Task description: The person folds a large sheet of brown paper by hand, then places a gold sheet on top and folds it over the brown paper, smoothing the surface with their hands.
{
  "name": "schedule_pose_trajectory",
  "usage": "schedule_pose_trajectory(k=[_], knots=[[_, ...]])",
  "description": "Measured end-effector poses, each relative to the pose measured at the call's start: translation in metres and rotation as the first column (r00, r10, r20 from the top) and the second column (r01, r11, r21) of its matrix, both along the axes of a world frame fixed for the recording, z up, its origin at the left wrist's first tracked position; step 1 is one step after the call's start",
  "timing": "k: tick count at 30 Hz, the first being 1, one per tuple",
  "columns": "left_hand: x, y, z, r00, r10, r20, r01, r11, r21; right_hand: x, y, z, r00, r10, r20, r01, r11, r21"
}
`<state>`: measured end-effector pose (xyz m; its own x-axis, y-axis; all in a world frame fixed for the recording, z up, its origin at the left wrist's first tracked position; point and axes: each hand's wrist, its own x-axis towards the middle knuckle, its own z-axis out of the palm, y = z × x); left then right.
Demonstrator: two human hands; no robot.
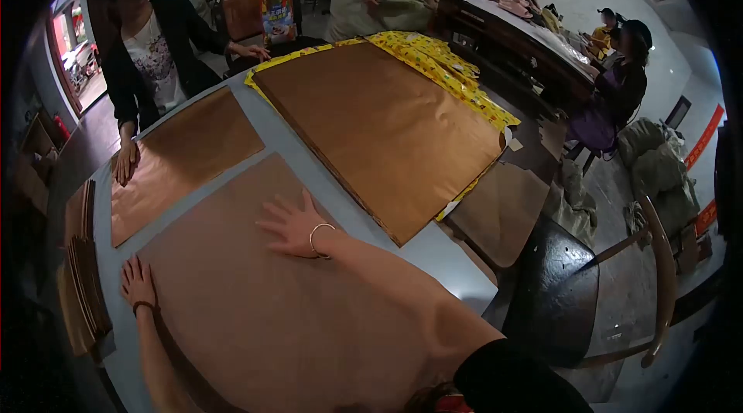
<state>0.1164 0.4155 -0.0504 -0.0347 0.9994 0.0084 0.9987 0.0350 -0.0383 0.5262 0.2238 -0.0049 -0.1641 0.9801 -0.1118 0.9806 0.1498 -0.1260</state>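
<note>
A large brown sheet (255, 320) lies flat on the pale table (298, 146) before me. My right hand (298, 229), with a bracelet at the wrist, rests palm down on its upper part, fingers spread. At the sheet's left edge my left hand (138, 283) lies flat, fingers stretched out, a dark band on its wrist. Neither hand holds anything. Beyond is a thick stack of brown sheets (387, 119) on yellow patterned wrapping (426, 53). A shinier brown sheet (190, 157) lies at the upper left, under a co-worker's hand (126, 161).
A co-worker (159, 49) stands at the table's far left side. Folded brown sheets (83, 289) are stacked by the left edge. To the right is a dark chair (553, 281) with a curved wooden back. Other people work around a long table (518, 22) behind.
</note>
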Motion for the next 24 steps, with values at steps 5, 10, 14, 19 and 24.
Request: schedule_pose_trajectory(k=[5, 10, 14, 19, 24], knots=[[-0.002, 0.003, -0.004, 1.0, 0.01, -0.016, -0.01, 1.0, -0.006, 0.0, 0.002, -0.004, 1.0, 0.007, -0.011, -0.007, 1.0, 0.003], [0.001, 0.0, 0.001, 0.999, 0.021, 0.049, -0.02, 1.0, -0.021, -0.001, 0.005, -0.007, 1.0, -0.019, 0.018, 0.019, 1.0, -0.008], [0.001, -0.001, -0.001, 0.999, 0.023, 0.048, -0.023, 1.0, -0.01, 0.001, 0.004, -0.008, 1.0, -0.011, 0.008, 0.011, 1.0, 0.005], [0.014, -0.015, 0.017, 0.998, 0.039, 0.045, -0.038, 0.999, -0.018, 0.0, 0.003, -0.007, 1.0, -0.009, -0.007, 0.01, 0.999, 0.05], [0.01, -0.011, 0.012, 0.998, 0.038, 0.048, -0.037, 0.999, -0.012, 0.0, 0.003, -0.007, 1.0, -0.014, -0.008, 0.014, 0.999, 0.03]])
